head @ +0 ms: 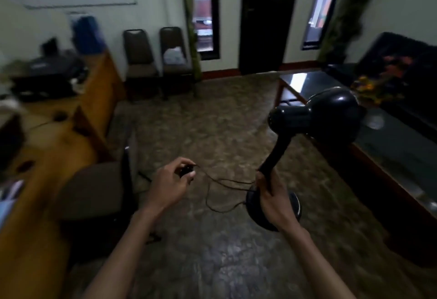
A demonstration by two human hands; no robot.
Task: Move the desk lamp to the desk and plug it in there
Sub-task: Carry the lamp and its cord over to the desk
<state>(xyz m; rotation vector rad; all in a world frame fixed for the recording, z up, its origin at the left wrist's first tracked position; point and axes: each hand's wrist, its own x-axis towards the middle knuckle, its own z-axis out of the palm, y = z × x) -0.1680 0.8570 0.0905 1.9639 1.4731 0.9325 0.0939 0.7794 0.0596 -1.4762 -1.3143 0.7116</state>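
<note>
A black desk lamp (314,114) hangs in the air over the floor, its round shade up and to the right, its round base (296,209) low. My right hand (272,194) grips the lamp's neck just above the base. My left hand (172,180) pinches the black plug (186,169). The thin black cord (220,194) sags in a loop between plug and base. The wooden desk (54,147) runs along the left edge, apart from both hands.
A brown office chair (94,194) stands by the desk at lower left. Two chairs (158,62) sit against the far wall. A dark glass-topped table (390,147) runs along the right. Patterned carpet (201,121) lies open in the middle. A printer (47,74) sits on the desk.
</note>
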